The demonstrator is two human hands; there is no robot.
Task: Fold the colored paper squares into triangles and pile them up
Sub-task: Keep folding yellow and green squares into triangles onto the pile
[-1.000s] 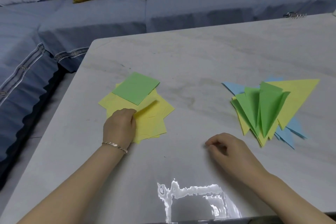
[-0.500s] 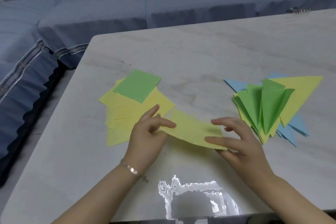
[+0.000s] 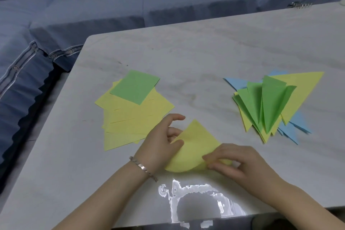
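Note:
A yellow paper square [image 3: 196, 145] lies bent over on itself near the table's front edge, one corner pointing away from me. My left hand [image 3: 162, 144] pinches its left side between thumb and fingers. My right hand [image 3: 235, 160] pinches its right corner against the table. To the left lies a loose stack of flat yellow squares [image 3: 130, 117] with one green square [image 3: 135, 87] on top. At the right sits a pile of folded triangles [image 3: 270, 104] in green, yellow and blue.
The pale marble table [image 3: 205, 52] ends close to me, with a bright glare patch [image 3: 196, 198] at its front edge. A blue sofa [image 3: 93, 17] with cushions runs behind and to the left. A small metal object [image 3: 299, 4] lies at the far right edge.
My left hand drew one yellow square off the stack toward the front. Both hands took hold of it, and it is now bent over on itself between them.

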